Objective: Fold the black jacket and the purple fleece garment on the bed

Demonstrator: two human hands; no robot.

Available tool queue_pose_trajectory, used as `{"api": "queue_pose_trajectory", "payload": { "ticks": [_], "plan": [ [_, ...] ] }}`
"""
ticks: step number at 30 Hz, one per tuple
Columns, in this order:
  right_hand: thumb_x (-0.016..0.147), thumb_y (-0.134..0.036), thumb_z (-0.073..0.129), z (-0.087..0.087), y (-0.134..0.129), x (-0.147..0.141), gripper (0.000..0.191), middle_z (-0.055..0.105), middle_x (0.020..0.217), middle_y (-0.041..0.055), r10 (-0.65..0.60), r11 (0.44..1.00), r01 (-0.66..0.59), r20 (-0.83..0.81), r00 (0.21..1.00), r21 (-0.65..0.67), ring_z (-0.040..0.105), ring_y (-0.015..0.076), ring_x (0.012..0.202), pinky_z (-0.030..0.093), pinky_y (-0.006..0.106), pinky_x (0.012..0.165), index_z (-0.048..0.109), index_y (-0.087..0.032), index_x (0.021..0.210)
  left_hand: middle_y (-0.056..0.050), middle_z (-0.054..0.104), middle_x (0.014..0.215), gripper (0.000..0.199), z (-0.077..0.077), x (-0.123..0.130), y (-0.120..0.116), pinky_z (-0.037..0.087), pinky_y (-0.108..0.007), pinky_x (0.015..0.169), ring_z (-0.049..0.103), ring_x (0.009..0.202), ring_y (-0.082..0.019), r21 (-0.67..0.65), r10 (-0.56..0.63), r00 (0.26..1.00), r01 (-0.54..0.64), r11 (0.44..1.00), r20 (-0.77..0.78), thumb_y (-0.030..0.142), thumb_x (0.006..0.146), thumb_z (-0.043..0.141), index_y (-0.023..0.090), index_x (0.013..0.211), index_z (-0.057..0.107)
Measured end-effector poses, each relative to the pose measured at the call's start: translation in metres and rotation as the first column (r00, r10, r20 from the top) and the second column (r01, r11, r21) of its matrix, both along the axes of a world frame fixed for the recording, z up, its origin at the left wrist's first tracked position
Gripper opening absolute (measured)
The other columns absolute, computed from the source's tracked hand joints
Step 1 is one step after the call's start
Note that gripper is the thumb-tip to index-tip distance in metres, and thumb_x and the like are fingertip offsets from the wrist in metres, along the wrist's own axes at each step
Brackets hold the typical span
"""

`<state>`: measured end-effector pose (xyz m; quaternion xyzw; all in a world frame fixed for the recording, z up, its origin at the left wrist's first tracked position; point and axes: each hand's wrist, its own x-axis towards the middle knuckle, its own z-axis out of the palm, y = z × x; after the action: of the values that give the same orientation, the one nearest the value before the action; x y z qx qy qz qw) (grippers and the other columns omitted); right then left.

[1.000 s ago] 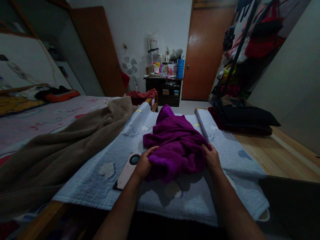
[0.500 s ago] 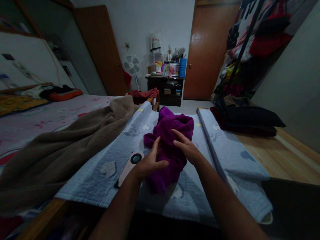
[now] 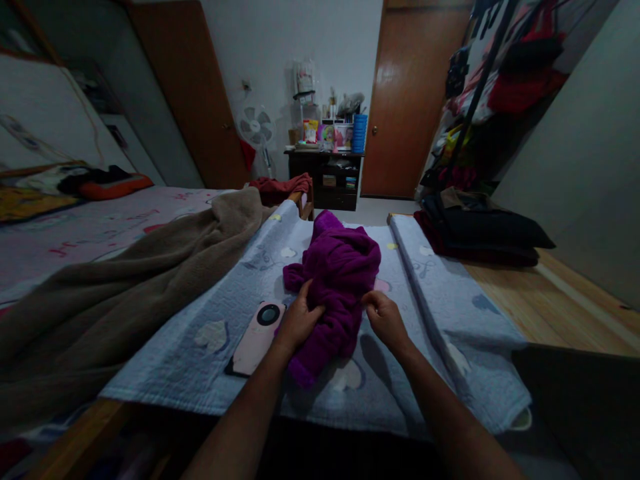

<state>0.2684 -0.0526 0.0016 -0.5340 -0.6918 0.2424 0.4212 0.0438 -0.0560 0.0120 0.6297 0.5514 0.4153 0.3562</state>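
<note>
A crumpled purple fleece garment [image 3: 340, 267] lies in a heap on a pale blue quilted cover [image 3: 200, 360]. My left hand [image 3: 301, 319] is on the garment's near left side, with cloth gathered between thumb and fingers. At the right edge my right hand [image 3: 386, 319] is closed, its thumb and forefinger pinching the fabric. Just left of my left hand, a pink phone [image 3: 255, 343] with a round dark camera ring rests on the cover. Folds hide the garment's exact shape.
A brown blanket [image 3: 165, 267] lies along the left, over a pink bed sheet [image 3: 115, 223]. Folded dark clothes [image 3: 490, 223] are stacked on the wooden boards [image 3: 505, 293] at right. A fan [image 3: 256, 127] and a black cabinet [image 3: 325, 180] stand at the back.
Both hands have come closer to me and closed on the cloth, the right one moving to the garment's edge. The purple fabric has bunched into more folds. The view has shifted slightly.
</note>
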Motion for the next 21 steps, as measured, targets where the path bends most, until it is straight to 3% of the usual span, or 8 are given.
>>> {"api": "queue_pose_trajectory", "payload": {
  "ticks": [2, 4, 7, 10, 12, 14, 17, 21],
  "plan": [
    [0.071, -0.017, 0.049, -0.016, -0.008, 0.004, 0.029, 0.065, 0.095, 0.0071, 0.077, 0.997, -0.075, 0.120, 0.990, -0.024, 0.060, 0.0211, 0.091, 0.047, 0.037, 0.087, 0.064, -0.019, 0.095, -0.007, 0.061, 0.132, 0.070, 0.001, 0.001, -0.001, 0.041, -0.040, 0.105, 0.058, 0.118, -0.023, 0.002, 0.027, 0.998, -0.027, 1.000, -0.053, 0.027, 0.081, 0.060, 0.024, 0.146, 0.033],
    [0.069, -0.021, 0.056, -0.032, -0.017, 0.003, 0.050, 0.059, 0.117, 0.0125, 0.210, 0.978, -0.203, 0.202, 0.957, -0.058, 0.055, 0.0253, 0.110, 0.043, 0.042, 0.097, 0.057, -0.016, 0.119, -0.008, 0.059, 0.134, 0.069, 0.002, 0.002, -0.003, 0.041, -0.042, 0.104, 0.057, 0.120, -0.025, -0.002, 0.051, 0.991, -0.052, 0.999, -0.127, 0.029, 0.085, 0.056, 0.025, 0.148, 0.029],
    [0.069, -0.039, 0.066, -0.050, -0.028, 0.000, 0.087, 0.038, 0.145, 0.0204, 0.293, 0.955, -0.265, 0.311, 0.904, -0.130, 0.032, 0.0344, 0.136, 0.027, 0.052, 0.110, 0.033, -0.012, 0.145, -0.013, 0.056, 0.136, 0.074, 0.000, 0.004, -0.005, 0.044, -0.045, 0.100, 0.058, 0.120, -0.029, 0.015, 0.085, 0.964, -0.084, 0.996, -0.254, 0.030, 0.089, 0.050, 0.023, 0.153, 0.013],
    [0.067, -0.057, 0.069, -0.058, -0.031, 0.002, 0.109, 0.022, 0.155, 0.0211, 0.374, 0.922, -0.298, 0.379, 0.847, -0.246, 0.016, 0.0372, 0.144, 0.015, 0.057, 0.114, 0.017, -0.013, 0.152, -0.016, 0.049, 0.141, 0.078, -0.006, 0.005, -0.004, 0.046, -0.044, 0.099, 0.052, 0.126, -0.028, 0.191, 0.122, 0.917, -0.052, 0.980, -0.379, 0.019, 0.090, 0.047, 0.023, 0.154, 0.002],
    [0.063, -0.064, 0.071, -0.059, -0.031, 0.006, 0.119, 0.016, 0.158, 0.0203, 0.427, 0.897, -0.325, 0.394, 0.814, -0.300, 0.012, 0.0373, 0.145, 0.012, 0.058, 0.114, 0.011, -0.015, 0.154, -0.016, 0.037, 0.149, 0.077, -0.010, 0.005, -0.003, 0.043, -0.046, 0.103, 0.041, 0.135, -0.029, 0.365, 0.180, 0.865, 0.004, 0.931, -0.469, 0.009, 0.087, 0.046, 0.028, 0.154, 0.012],
    [0.062, -0.062, 0.073, -0.060, -0.032, 0.007, 0.121, 0.014, 0.158, 0.0199, 0.429, 0.895, -0.316, 0.409, 0.806, -0.315, 0.011, 0.0372, 0.145, 0.011, 0.059, 0.114, 0.009, -0.016, 0.154, -0.013, 0.023, 0.156, 0.075, -0.012, 0.003, -0.001, 0.037, -0.050, 0.107, 0.030, 0.140, -0.031, 0.511, 0.260, 0.798, 0.069, 0.857, -0.543, 0.003, 0.085, 0.047, 0.033, 0.150, 0.026],
    [0.068, -0.048, 0.071, -0.064, -0.034, 0.000, 0.107, 0.021, 0.157, 0.0197, 0.340, 0.933, -0.240, 0.433, 0.835, -0.270, 0.015, 0.0358, 0.145, 0.011, 0.060, 0.113, 0.015, -0.018, 0.153, -0.009, 0.014, 0.160, 0.067, -0.005, 0.000, 0.002, 0.027, -0.056, 0.112, 0.020, 0.144, -0.033, 0.615, 0.305, 0.719, 0.212, 0.759, -0.625, 0.003, 0.085, 0.050, 0.035, 0.143, 0.041],
    [0.071, -0.027, 0.064, -0.068, -0.036, -0.013, 0.083, 0.032, 0.152, 0.0182, 0.199, 0.973, -0.133, 0.393, 0.898, -0.190, 0.025, 0.0345, 0.141, 0.013, 0.062, 0.112, 0.031, -0.019, 0.147, -0.005, 0.036, 0.153, 0.040, 0.018, 0.002, 0.008, 0.015, -0.057, 0.116, 0.017, 0.145, -0.030, 0.515, 0.135, 0.633, 0.467, 0.719, -0.763, 0.011, 0.088, 0.053, 0.030, 0.122, 0.061]
  ]
}}
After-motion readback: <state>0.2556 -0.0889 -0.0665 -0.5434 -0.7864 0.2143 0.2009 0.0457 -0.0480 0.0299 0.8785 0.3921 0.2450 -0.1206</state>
